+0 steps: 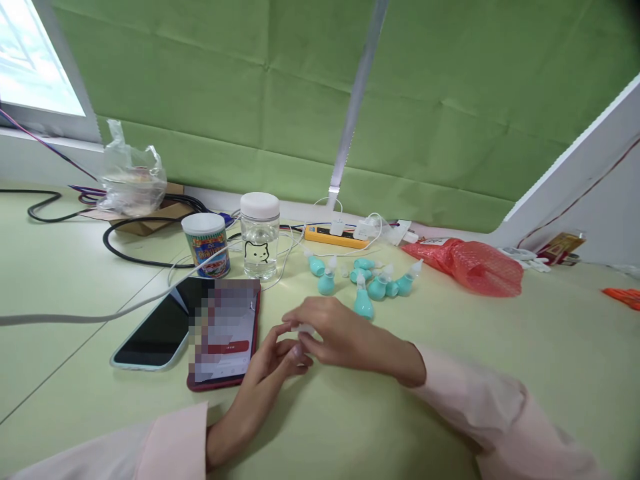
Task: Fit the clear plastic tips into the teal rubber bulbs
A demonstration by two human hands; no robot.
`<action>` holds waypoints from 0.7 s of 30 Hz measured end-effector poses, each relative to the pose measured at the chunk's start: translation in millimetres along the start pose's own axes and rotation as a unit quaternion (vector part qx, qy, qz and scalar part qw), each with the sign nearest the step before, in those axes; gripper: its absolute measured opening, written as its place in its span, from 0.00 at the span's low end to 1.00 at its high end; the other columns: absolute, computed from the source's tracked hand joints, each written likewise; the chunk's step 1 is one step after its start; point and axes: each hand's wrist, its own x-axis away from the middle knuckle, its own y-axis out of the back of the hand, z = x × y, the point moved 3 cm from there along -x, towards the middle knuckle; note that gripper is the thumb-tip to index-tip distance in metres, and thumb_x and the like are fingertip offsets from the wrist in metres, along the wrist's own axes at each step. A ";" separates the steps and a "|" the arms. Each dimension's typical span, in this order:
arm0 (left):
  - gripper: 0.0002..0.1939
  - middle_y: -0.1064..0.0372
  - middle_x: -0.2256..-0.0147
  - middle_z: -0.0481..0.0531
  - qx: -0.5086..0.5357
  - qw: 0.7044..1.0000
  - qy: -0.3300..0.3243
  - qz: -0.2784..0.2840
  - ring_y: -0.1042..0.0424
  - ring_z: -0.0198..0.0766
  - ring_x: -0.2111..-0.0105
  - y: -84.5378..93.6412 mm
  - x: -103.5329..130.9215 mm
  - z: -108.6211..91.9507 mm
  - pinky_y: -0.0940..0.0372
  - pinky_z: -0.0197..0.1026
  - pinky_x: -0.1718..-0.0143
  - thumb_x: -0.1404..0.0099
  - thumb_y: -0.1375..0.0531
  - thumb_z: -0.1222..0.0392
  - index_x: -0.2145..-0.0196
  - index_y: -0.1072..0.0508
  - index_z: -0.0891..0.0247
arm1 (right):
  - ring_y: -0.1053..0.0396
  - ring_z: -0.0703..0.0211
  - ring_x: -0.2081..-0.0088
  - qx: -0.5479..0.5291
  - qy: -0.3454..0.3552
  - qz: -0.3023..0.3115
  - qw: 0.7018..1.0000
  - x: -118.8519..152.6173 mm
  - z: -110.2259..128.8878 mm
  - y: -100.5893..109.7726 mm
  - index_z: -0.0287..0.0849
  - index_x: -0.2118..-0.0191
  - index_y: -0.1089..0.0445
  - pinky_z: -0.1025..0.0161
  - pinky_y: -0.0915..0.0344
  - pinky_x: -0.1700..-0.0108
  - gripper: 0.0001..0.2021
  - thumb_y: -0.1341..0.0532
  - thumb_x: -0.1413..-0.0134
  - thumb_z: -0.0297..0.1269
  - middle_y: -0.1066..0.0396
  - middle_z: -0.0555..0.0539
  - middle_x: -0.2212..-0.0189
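Observation:
Over the table, my two hands meet fingertip to fingertip. My right hand (337, 333) comes in from the right, its thumb and fingers pinched on a small whitish translucent piece (306, 329). Curled fingers of my left hand (273, 367) press close beneath it; what they grip, if anything, is hidden. Just beyond lie several teal bulb nasal aspirators (364, 307), most with clear pointed tips, some standing and some on their sides. Left of my left hand a phone in a dark red case (227, 373) has its screen lit.
A second phone (150, 340) lies dark beside the first. Behind stand a printed can (206, 250), a water bottle (260, 233) and an orange power strip (320, 235). A white cable (100, 318) crosses the left. Red bubble wrap (475, 267) and a plastic bag (133, 183) lie farther out.

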 end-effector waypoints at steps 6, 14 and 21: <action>0.12 0.31 0.70 0.53 0.059 0.997 0.048 0.008 0.31 0.40 0.66 1.4 -5.9 7.1 0.36 0.41 0.63 0.44 0.40 0.56 0.65 0.29 0.67 | 0.35 0.63 0.66 -0.119 0.005 -0.148 0.982 31.2 10.5 -29.4 0.38 0.63 0.37 0.67 0.37 0.65 0.09 0.48 0.51 0.24 0.32 0.45 0.69; 0.15 0.29 0.69 0.55 -0.010 0.997 0.073 -0.034 0.30 0.42 0.70 5.8 -7.5 8.0 0.34 0.43 0.64 0.51 0.35 0.57 0.67 0.27 0.68 | 0.35 0.63 0.70 -0.035 -0.099 -0.124 0.987 38.2 -26.5 21.9 0.41 0.73 0.36 0.66 0.39 0.66 0.04 0.47 0.52 0.31 0.32 0.49 0.75; 0.09 0.28 0.66 0.54 -0.151 0.988 0.038 -0.002 0.31 0.43 0.66 3.1 -6.6 9.3 0.36 0.40 0.65 0.49 0.39 0.62 0.67 0.27 0.66 | 0.35 0.51 0.64 0.219 -0.351 0.073 0.908 27.9 -114.6 19.3 0.35 0.65 0.33 0.61 0.44 0.67 0.10 0.50 0.49 0.28 0.31 0.38 0.69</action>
